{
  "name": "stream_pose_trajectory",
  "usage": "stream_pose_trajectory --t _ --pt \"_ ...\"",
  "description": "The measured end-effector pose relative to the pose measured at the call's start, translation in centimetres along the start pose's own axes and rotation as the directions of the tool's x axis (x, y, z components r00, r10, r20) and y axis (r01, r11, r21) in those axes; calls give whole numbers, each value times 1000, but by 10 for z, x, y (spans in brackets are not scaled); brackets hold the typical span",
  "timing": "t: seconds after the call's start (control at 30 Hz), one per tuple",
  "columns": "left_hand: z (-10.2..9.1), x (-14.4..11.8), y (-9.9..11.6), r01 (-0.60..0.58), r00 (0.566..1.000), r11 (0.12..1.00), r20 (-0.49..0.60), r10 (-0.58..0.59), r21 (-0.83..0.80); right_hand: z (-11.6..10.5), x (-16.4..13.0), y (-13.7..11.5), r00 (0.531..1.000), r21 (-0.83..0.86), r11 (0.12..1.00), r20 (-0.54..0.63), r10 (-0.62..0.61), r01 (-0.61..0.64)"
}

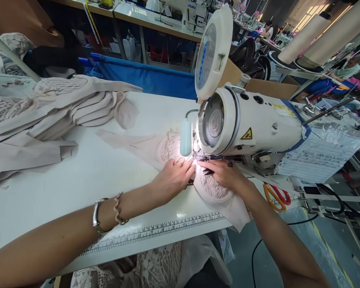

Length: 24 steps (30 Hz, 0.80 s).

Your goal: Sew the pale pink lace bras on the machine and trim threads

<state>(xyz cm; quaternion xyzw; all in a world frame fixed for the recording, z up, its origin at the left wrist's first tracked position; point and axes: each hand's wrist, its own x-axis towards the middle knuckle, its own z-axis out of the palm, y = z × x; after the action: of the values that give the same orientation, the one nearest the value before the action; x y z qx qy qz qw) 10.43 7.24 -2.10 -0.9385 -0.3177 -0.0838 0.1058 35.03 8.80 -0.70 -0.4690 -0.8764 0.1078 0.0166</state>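
1. Head view, centre of the frame: the left hand [174, 176] is laid flat, fingers stretched out, on the lace piece [211, 186]. It presses rather than grips. Its fingertips are set just beside the needle area, where a bright light is cast.
2. Right of centre: the right hand [225, 174] is rested on the same lace piece, fingers bent down onto the cloth. Dark nails are seen at the fingertips. Whether a fold is pinched cannot be told.
3. The lace piece is spread on the table [78, 180] under the head of the machine [246, 124]. It runs from the lit spot down toward the lower edge, where a beige corner is hung over the table front.
4. A bangle [96, 218] and a bracelet [117, 208] are worn on the left wrist, lower left of centre.
5. A printed ruler [156, 230] is seen along the table's near edge, below the hands.
6. Upper left: a pile [48, 112] of beige and lace pieces is stacked on the table, well apart from the hands.
7. Right of the right hand: scissors [276, 196] with orange and red handles are lain on the table, near the machine base.
8. Upper centre: a round white cover [213, 52] is raised above the machine; a small pale lamp [186, 138] is hung just left of the needle.
9. Far right: a printed sheet [321, 154] is fixed beside the machine.
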Motion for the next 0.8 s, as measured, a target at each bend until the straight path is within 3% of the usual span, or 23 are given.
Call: stream_pose_trajectory --t 0.37,0.57,0.67,0.8 --pt "0 3 -19 2 1000 996 -20 -3 -90 6 -3 -5 1000 -68 998 -7 18 -18" --pt "2 6 -29 7 998 986 -55 -17 -169 -13 3 -28 965 -65 964 29 259 -257" --pt "-2 8 -22 19 996 987 -80 -32 -160 -15 8 -34 926 -31 927 43 375 -374" --pt "-10 8 8 49 998 986 -16 -53 -160 -6 13 -30 920 12 920 -12 391 -391"
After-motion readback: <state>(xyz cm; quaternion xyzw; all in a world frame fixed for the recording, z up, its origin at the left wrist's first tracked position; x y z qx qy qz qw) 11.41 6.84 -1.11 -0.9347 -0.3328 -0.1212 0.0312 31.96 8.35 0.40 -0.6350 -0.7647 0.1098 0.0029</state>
